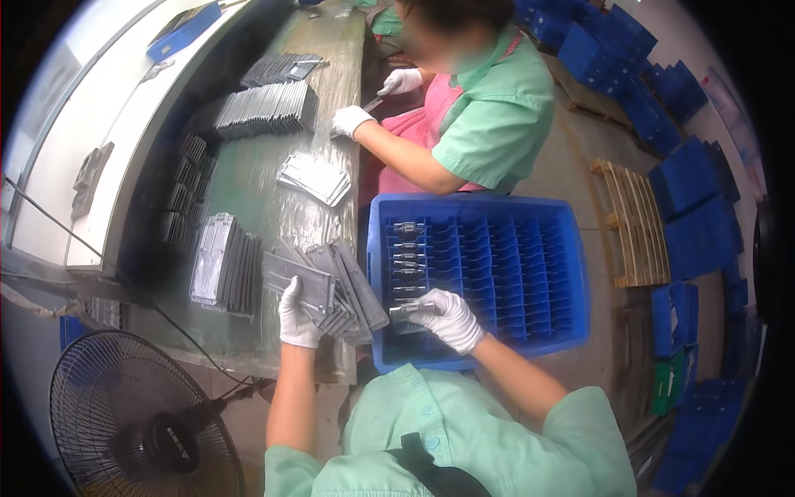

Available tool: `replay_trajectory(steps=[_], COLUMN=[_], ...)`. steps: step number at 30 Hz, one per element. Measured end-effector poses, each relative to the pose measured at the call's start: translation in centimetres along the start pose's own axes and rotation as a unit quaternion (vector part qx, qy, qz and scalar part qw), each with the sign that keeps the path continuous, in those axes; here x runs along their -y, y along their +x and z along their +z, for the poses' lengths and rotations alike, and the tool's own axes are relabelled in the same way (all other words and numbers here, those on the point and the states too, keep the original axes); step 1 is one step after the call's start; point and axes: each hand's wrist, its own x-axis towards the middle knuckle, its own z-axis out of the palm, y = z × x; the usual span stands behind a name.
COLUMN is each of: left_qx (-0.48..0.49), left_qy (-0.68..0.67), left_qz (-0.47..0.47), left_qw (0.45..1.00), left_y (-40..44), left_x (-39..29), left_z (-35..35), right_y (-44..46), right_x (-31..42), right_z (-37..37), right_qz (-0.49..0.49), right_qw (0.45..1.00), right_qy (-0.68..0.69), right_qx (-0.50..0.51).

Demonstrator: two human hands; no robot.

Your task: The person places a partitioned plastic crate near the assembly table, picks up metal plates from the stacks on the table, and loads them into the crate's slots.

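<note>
My left hand, in a white glove, is closed on the edge of a flat grey metal panel. This panel lies over a loose fanned pile of similar panels at the table's edge. My right hand, also gloved, pinches a small grey metal part at the near-left slots of a blue divided crate. Several metal parts stand in the crate's left column, farther from me. My fingers partly cover the part in the right hand.
A row of upright panels stands left on the worktable, with more stacks farther off. Across the crate, a co-worker holds something thin. A fan stands near left; pallets and blue crates are at right.
</note>
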Motion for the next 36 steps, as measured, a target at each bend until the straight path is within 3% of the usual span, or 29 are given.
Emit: replay_trajectory(steps=[1, 4, 6, 10, 12, 13, 18, 22, 24, 25, 26, 28, 29, 30, 32, 33, 34, 36], left_qx=[0.001, -0.008, -0.015, -0.019, -0.011, -0.02, -0.009, 0.0, -0.008, -0.01, -0.014, 0.004, 0.014, 0.023, 0.041, 0.059, 0.057, 0.057], left_qy=[0.001, -0.003, -0.001, 0.012, 0.035, 0.044, 0.024, 0.014, 0.023, 0.021, 0.02, 0.024, 0.025, 0.021, 0.017, 0.019, 0.046, 0.06], left_qz=[-0.002, 0.001, -0.011, -0.089, -0.115, -0.113, -0.106, -0.072, -0.047, -0.043, -0.039, -0.043, -0.043, -0.04, -0.036, -0.081, -0.065, -0.078], left_qw=[1.0, 1.0, 1.0, 0.996, 0.993, 0.992, 0.994, 0.997, 0.999, 0.999, 0.999, 0.999, 0.999, 0.999, 0.998, 0.995, 0.995, 0.994], left_y=[-0.2, -0.5, -0.7, -0.8, -0.1, 0.4, 0.5, 0.0, 0.1, 0.0, 0.0, -0.1, -0.2, -0.2, -0.5, -0.4, -0.4, -0.3], left_x=[-0.1, -0.1, -0.1, 1.0, 2.2, 2.9, 1.5, -1.1, -1.5, -1.5, -1.5, -1.1, -0.9, -0.4, 0.8, 1.0, 1.8, 3.4], left_z=[0.0, 0.1, 0.4, 1.5, 1.7, 1.5, 1.3, 0.9, 1.2, 1.6, 1.9, 2.1, 2.3, 2.6, 3.4, 3.3, 3.8, 4.8], right_y=[-0.4, -1.1, -1.1, 3.1, 5.3, 5.9, 4.1, 0.8, -0.9, -1.5, -2.2, -3.2, -3.3, -3.8, -1.2, 0.2, 1.6, 3.4], right_x=[-0.2, 0.0, 1.3, 3.8, 4.0, 1.6, -0.3, 0.5, -1.3, -1.6, -1.7, -1.3, -0.9, -0.1, 2.9, 2.6, 3.6, 3.3], right_z=[0.0, -0.2, -0.7, -0.3, 1.5, 2.1, -0.9, -2.5, -0.8, -0.1, 0.0, 0.3, 0.1, 0.1, -1.1, -0.9, -0.8, 0.1], right_qz=[0.041, 0.015, -0.003, 0.201, 0.216, 0.147, 0.204, 0.239, 0.169, 0.136, 0.156, 0.101, 0.086, 0.015, 0.104, 0.149, 0.195, 0.206], right_qw=[0.999, 0.992, 0.99, 0.967, 0.932, 0.974, 0.949, 0.932, 0.945, 0.961, 0.974, 0.984, 0.981, 0.987, 0.991, 0.988, 0.971, 0.953], right_qy=[0.015, -0.086, -0.136, 0.154, 0.291, 0.164, 0.24, 0.272, 0.278, 0.235, 0.143, -0.06, -0.057, -0.117, -0.075, 0.016, 0.136, 0.221], right_qx=[0.023, 0.094, 0.041, 0.015, 0.016, 0.05, -0.008, 0.034, 0.045, 0.05, 0.075, 0.135, 0.162, 0.11, 0.046, 0.036, 0.03, 0.029])
